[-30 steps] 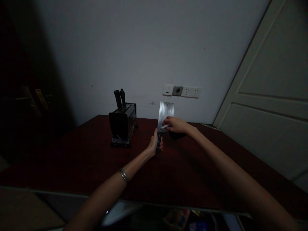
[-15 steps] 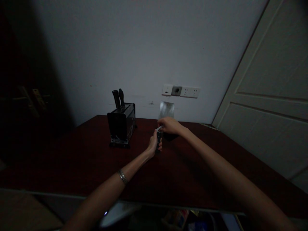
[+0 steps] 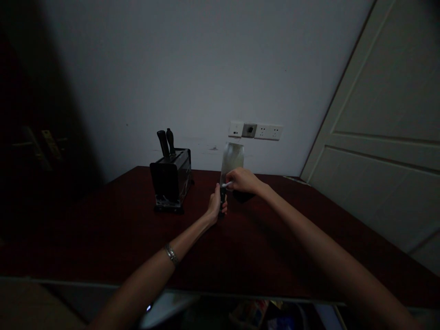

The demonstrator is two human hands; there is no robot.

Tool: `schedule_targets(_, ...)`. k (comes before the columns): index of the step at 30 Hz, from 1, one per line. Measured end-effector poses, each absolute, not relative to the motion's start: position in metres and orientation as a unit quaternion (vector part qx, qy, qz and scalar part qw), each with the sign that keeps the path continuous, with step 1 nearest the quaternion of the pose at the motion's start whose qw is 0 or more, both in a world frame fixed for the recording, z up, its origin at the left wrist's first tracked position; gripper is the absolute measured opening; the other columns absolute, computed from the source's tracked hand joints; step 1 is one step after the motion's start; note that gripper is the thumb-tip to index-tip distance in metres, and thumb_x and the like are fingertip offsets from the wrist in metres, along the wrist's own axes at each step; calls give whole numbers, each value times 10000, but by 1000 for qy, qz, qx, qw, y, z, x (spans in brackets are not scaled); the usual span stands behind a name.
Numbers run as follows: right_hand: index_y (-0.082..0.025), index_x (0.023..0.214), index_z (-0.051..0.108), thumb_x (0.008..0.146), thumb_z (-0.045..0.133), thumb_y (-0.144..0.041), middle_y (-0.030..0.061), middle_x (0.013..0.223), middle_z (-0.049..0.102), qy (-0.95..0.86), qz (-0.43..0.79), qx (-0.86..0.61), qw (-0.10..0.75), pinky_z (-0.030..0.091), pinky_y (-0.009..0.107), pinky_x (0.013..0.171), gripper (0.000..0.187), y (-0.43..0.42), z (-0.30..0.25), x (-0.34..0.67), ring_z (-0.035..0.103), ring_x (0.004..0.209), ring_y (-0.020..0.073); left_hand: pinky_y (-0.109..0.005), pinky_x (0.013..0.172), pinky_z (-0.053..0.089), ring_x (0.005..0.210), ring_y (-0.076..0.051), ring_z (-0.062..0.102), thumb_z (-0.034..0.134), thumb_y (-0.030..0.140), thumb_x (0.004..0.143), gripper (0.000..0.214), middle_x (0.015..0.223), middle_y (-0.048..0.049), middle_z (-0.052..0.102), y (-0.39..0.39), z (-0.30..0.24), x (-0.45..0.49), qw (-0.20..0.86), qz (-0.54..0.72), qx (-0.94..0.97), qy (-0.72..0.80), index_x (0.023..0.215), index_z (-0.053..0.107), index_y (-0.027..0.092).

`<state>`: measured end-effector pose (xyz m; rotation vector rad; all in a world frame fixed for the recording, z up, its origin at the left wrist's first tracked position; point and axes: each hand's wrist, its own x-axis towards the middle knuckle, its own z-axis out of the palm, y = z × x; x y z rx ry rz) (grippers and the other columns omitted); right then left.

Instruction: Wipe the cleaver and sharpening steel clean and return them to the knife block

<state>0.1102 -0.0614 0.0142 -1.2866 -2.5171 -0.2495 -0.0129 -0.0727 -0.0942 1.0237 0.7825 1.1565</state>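
My left hand (image 3: 215, 204) is wrapped round the black handle of a cleaver (image 3: 233, 157), whose broad metal blade points upward, away from me. My right hand (image 3: 242, 180) is closed on a slim white stick-like thing (image 3: 227, 184); its kind is too small to make out. The white tip lies at the base of the blade, just above the handle. Below my right hand shows a dark object (image 3: 243, 196), partly hidden, and I cannot tell whether it is held or lies on the table.
A black knife block (image 3: 168, 183) with two black-handled tools in it stands on the dark red table (image 3: 192, 256) to the left. Wall sockets (image 3: 256, 131) sit behind the blade. A pale door (image 3: 385, 137) is at the right. Below the table's front edge are assorted items in shadow.
The cleaver has turned slightly in my left hand's grip and shifted a little left, showing more of the blade. The white tip stays at the blade's base. The view has moved slightly.
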Motion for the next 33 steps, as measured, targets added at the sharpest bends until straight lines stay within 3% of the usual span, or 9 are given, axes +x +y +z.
schedule_targets(9,-211,812,686,721,606,-254,63,830,679,-882,-121,-432,145,316,264,562,128,-63,16,103,592,758,187,-197,323,294,253,-64,297,251,725,771,575,354,72,322,-77,-95,-9,664,486,443,354,574,370,198)
schedule_targets(25,-222,847,683,783,573,-290,50,827,686,-877,-138,-422,183,321,263,576,145,-69,9,103,595,743,173,-197,317,300,251,-62,270,225,671,813,545,360,77,316,-77,-93,-9,685,499,423,320,587,374,199)
schedule_targets(33,-223,838,695,741,601,-307,55,801,692,-866,-107,-453,183,314,267,562,159,-66,12,111,599,723,185,-192,335,303,259,-58,261,207,680,816,561,360,79,305,-83,-85,-9,708,483,418,301,584,374,197)
